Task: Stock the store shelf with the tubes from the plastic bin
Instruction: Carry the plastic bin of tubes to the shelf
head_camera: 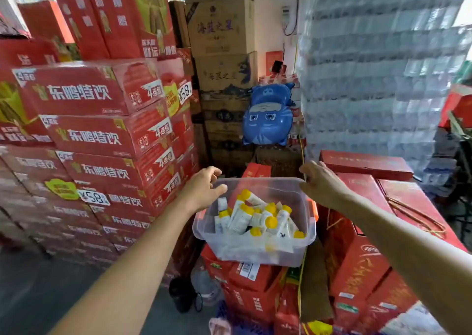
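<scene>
At 9 o'clock, a wall of red cartons (89, 135), stacked flat for storage; at 2 o'clock, one shrink-wrapped block of bottles (378, 66). No store shelf in view. At 6 o'clock, one plastic bin (258, 180): rests on more red cartons, seemingly parked there within easy reach. Two hands on its far rim: left hand (204, 189) at the bin's 10 o'clock corner, thumb inside and fingers outside; right hand (319, 181) at 2 o'clock, fingers curled over the edge. Grips opposite corners, probably to lift it level. Inside, loosely heaped tubes (240, 217): about ten yellow caps countable, more buried.
</scene>
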{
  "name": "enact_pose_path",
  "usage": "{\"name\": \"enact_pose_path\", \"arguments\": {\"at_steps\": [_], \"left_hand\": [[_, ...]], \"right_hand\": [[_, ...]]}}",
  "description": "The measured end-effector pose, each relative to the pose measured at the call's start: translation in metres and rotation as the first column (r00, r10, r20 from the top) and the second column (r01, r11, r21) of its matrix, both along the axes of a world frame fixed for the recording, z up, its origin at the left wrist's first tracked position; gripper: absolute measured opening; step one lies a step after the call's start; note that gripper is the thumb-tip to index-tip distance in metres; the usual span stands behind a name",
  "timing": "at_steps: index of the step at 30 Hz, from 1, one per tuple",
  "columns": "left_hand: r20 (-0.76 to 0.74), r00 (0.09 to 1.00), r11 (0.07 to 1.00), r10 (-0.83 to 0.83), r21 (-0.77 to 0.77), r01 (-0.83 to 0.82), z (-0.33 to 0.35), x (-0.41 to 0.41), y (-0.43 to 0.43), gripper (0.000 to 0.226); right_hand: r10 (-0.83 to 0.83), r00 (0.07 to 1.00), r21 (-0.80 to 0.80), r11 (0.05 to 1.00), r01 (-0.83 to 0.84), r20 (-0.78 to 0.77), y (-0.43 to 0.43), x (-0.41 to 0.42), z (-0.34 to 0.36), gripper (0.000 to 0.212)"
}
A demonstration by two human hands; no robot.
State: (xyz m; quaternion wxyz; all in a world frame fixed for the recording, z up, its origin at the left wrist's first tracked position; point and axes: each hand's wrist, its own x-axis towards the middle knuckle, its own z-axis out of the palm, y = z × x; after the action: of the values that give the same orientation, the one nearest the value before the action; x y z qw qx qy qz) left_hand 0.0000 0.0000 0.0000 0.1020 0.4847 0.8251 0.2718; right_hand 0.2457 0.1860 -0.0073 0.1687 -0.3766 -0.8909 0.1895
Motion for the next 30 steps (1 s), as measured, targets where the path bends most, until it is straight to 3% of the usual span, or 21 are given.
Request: {"name": "enact_pose_path", "arguments": {"at_steps": [10,16,20,21,23,25,27,30], "left_hand": [[0.015,0.988,0.954,0.151,-0.265,-0.142,-0.097,-0.080,0.037,0.060],[0.104,0.971,0.897,0.217,-0.413,-0.157,-0.152,-0.142,0.062,0.087],[0.241,0.920,0.863,0.310,-0.478,-0.166,-0.178,-0.169,0.078,0.093],[0.330,0.872,0.862,0.362,-0.475,-0.178,-0.182,-0.171,0.083,0.092],[0.541,0.694,0.852,0.474,-0.481,-0.208,-0.189,-0.174,0.092,0.082],[0.644,0.571,0.844,0.509,-0.504,-0.184,-0.191,-0.176,0.094,0.061],[0.665,0.550,0.847,0.506,-0.504,-0.170,-0.191,-0.181,0.094,0.038],[0.671,0.547,0.852,0.501,-0.493,-0.175,-0.191,-0.182,0.096,0.021]], "right_hand": [[-0.200,0.915,-0.196,0.940,0.280,0.351,0.057,-0.027,-0.076,0.052],[-0.385,0.809,-0.266,0.805,0.530,0.444,0.078,-0.048,-0.120,0.068],[-0.532,0.725,-0.379,0.622,0.685,0.438,0.087,-0.058,-0.143,0.060],[-0.555,0.710,-0.408,0.581,0.704,0.434,0.090,-0.059,-0.147,0.054],[-0.595,0.683,-0.438,0.526,0.729,0.423,0.095,-0.061,-0.152,0.038],[-0.643,0.649,-0.448,0.479,0.755,0.407,0.097,-0.063,-0.151,0.027],[-0.684,0.620,-0.466,0.436,0.770,0.385,0.100,-0.065,-0.152,0.024],[-0.713,0.593,-0.485,0.394,0.781,0.374,0.099,-0.067,-0.154,0.025]]}}
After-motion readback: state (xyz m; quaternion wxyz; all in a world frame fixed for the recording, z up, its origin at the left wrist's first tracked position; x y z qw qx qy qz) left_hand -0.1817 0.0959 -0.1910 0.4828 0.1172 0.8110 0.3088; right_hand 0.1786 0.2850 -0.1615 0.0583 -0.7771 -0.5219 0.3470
